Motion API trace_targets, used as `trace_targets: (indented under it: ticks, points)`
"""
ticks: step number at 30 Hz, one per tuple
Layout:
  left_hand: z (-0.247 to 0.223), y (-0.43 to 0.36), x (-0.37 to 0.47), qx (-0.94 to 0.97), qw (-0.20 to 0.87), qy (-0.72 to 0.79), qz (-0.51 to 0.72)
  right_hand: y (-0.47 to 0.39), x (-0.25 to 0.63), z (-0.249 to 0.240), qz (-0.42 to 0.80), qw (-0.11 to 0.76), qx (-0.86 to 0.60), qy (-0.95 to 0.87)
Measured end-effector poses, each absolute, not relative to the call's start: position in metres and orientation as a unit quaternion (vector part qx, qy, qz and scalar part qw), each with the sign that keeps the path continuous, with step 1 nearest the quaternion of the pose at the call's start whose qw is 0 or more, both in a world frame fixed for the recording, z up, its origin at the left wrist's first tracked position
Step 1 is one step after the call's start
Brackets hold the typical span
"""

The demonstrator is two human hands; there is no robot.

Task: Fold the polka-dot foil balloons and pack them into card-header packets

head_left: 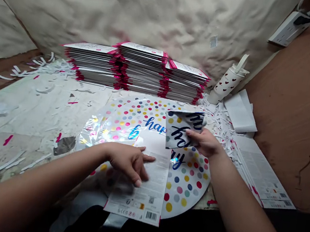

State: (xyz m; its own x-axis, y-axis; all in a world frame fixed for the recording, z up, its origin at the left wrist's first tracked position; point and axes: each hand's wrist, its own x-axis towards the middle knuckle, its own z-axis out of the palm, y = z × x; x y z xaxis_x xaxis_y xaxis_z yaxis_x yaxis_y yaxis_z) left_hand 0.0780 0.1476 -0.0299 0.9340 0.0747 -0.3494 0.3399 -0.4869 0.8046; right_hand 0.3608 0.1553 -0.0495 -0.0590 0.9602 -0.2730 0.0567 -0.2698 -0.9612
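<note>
A printed white card sleeve (pixel 147 195) with small text, a barcode and pink edges lies in front of me, over spread foil balloons (pixel 188 182) with coloured dots and blue lettering. My left hand (pixel 130 162) is over the sleeve, its index finger stretched out and the other fingers bent but apart, holding nothing. Whether its fingertips press on the card I cannot tell. Pinched between thumb and fingers of my right hand (pixel 205 140) is a folded foil balloon (pixel 182 129), dotted and blue-lettered, held just above the sleeve's upper end.
Several stacks of pink-edged card sleeves (pixel 142 72) stand along the wrapped back wall. A white tumbler with hearts (pixel 228 84) stands to their right. More flat sleeves (pixel 262 173) lie on the right, below a white paper (pixel 241 109). Paper shreds (pixel 28 71) litter the table. A power strip (pixel 290 29) hangs upper right.
</note>
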Motion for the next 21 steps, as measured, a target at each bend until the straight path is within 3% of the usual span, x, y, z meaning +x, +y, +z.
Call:
trace_targets:
  ticks: [2,5,8,12,17,19,21]
  points:
    - [-0.029,0.149,0.077,0.854,0.476,0.201,-0.069,0.163,0.343,-0.056,0.562,0.355,-0.576,-0.476]
    - [-0.044,0.139,0.095,0.895,0.233,0.373,0.073,0.174,0.328,-0.067,0.543,0.334,-0.601,-0.482]
    - [-0.061,0.125,0.112,0.904,0.055,0.414,0.089,0.176,0.326,-0.075,0.533,0.332,-0.604,-0.491]
    - [-0.062,0.120,0.116,0.903,0.090,0.413,0.075,0.167,0.326,-0.078,0.539,0.321,-0.590,-0.507]
    - [-0.043,0.127,0.109,0.827,0.365,0.425,0.052,0.159,0.332,-0.057,0.577,0.254,-0.534,-0.562]
    - [-0.038,0.124,0.108,0.841,0.346,0.408,0.085,0.164,0.338,-0.042,0.584,0.180,-0.515,-0.602]
    - [-0.036,0.116,0.111,0.897,0.206,0.371,0.126,0.175,0.340,-0.027,0.582,0.111,-0.493,-0.638]
